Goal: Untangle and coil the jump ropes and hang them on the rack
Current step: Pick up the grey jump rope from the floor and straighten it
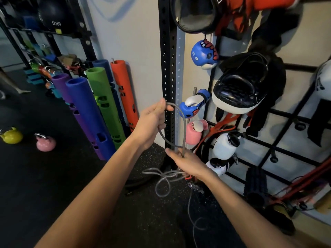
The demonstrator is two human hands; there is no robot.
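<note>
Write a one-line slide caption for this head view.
Both hands, left hand and right hand, hold a loop of grey jump rope beside the black rack upright; the rest trails on the floor.

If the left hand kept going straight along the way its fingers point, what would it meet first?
Most likely the black perforated steel upright. The left hand, gripping a loop of the grey jump rope, points up and away towards that post, just beyond its fingertips. Depth is unclear from this single view, so the gap cannot be judged.
</note>
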